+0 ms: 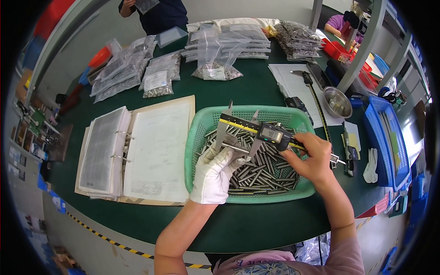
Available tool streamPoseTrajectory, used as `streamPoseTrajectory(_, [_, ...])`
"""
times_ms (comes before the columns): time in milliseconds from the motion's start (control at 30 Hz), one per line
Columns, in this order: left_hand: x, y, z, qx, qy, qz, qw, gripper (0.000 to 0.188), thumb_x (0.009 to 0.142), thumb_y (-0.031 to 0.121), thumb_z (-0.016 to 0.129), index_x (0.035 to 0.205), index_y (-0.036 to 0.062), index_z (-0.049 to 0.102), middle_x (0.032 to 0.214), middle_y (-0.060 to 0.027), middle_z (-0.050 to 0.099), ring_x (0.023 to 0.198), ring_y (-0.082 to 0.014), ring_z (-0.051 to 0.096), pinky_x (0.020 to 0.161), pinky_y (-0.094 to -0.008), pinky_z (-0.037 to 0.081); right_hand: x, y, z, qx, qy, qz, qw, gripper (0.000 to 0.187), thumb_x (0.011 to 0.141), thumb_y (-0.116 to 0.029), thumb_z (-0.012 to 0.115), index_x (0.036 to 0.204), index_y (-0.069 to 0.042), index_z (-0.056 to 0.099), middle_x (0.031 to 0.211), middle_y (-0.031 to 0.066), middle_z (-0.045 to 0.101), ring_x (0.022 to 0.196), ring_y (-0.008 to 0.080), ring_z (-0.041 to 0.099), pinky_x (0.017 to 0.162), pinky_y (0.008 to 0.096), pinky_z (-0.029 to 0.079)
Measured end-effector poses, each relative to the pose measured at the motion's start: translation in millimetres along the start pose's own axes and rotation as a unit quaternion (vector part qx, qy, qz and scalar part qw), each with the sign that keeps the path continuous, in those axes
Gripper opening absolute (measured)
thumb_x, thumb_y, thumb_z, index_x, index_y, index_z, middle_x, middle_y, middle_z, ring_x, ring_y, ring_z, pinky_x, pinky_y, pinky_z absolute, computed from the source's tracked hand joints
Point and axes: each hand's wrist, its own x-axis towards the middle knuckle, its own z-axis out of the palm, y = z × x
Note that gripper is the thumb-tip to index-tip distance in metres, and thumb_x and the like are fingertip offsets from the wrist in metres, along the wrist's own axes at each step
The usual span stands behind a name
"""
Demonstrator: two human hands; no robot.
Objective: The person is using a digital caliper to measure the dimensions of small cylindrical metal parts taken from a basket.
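Note:
A digital caliper (273,134) with a small display is held over a green plastic basket (250,200) full of short metal pins (261,176). My bare right hand (311,156) grips the caliper's body, its thumb near the slide. My left hand (213,172), in a white glove, holds one metal pin (235,148) level between the caliper's jaws. The jaws appear to touch the pin's two ends. Part of the basket's contents is hidden behind both hands and the caliper.
Left of the basket lies an open ring binder (158,156). Filled plastic bags (215,73) line the back. To the right are a second caliper (316,98), a micrometer (293,101), a metal bowl (337,101), a white glove (371,166) and a blue basket (387,142). A person (160,16) stands opposite.

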Motion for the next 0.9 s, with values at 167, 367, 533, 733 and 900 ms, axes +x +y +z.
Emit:
streamPoseTrajectory(167, [0.1, -0.8, -1.7, -0.008, -0.018, 0.005, 1.0, 0.022, 0.087, 0.003, 0.056, 0.109, 0.0036, 0.058, 0.102, -0.007, 0.062, 0.09, -0.0197, 0.062, 0.076, -0.0306, 0.052, -0.4, 0.0, -0.5, -0.026, 0.004, -0.009, 1.0, 0.033, 0.06, -0.024, 0.081, 0.075, -0.003, 0.061, 0.059, 0.0063, 0.056, 0.044, 0.0185, 0.051, 0.04, 0.0286, 0.039])
streamPoseTrajectory(367, [0.3, -1.0, 3.8, 0.013, -0.021, 0.012, 1.0, 0.027, 0.086, 0.004, 0.057, 0.113, 0.0057, 0.056, 0.104, -0.0068, 0.062, 0.095, -0.0194, 0.061, 0.079, -0.0322, 0.051, -0.1, 0.3, -2.9, -0.044, 0.019, -0.019, 0.999, 0.034, 0.059, -0.027, 0.082, 0.072, -0.004, 0.06, 0.057, 0.006, 0.054, 0.043, 0.02, 0.05, 0.04, 0.0294, 0.038])
streamPoseTrajectory(533, [-1.3, -0.2, 3.7, 0.031, -0.013, 0.037, 0.999, 0.027, 0.086, 0.004, 0.057, 0.113, 0.0071, 0.055, 0.105, -0.0078, 0.062, 0.095, -0.0192, 0.061, 0.078, -0.032, 0.051, 0.0, -0.4, -0.7, -0.053, 0.014, -0.024, 0.998, 0.034, 0.061, -0.031, 0.08, 0.073, -0.006, 0.06, 0.057, 0.0054, 0.054, 0.045, 0.0222, 0.054, 0.041, 0.0308, 0.04])
streamPoseTrajectory(733, [-0.8, -0.2, 4.9, 0.053, 0.011, 0.047, 0.997, 0.023, 0.087, 0.006, 0.057, 0.111, 0.0047, 0.057, 0.103, -0.0078, 0.063, 0.091, -0.0176, 0.062, 0.077, -0.0304, 0.051, 0.3, -1.8, -0.7, -0.06, -0.01, -0.027, 0.998, 0.034, 0.064, -0.027, 0.079, 0.081, -0.005, 0.06, 0.064, 0.0069, 0.058, 0.049, 0.0245, 0.056, 0.043, 0.0318, 0.042])
streamPoseTrajectory(900, [-0.8, -1.5, 4.4, 0.059, 0.026, 0.058, 0.996, 0.02, 0.088, 0.007, 0.056, 0.108, 0.0035, 0.057, 0.098, -0.0068, 0.063, 0.087, -0.0163, 0.062, 0.075, -0.0293, 0.051, -0.6, -1.3, -0.6, -0.056, -0.027, -0.022, 0.998, 0.033, 0.065, -0.024, 0.078, 0.083, -0.005, 0.06, 0.065, 0.007, 0.058, 0.05, 0.0249, 0.057, 0.044, 0.0319, 0.043])
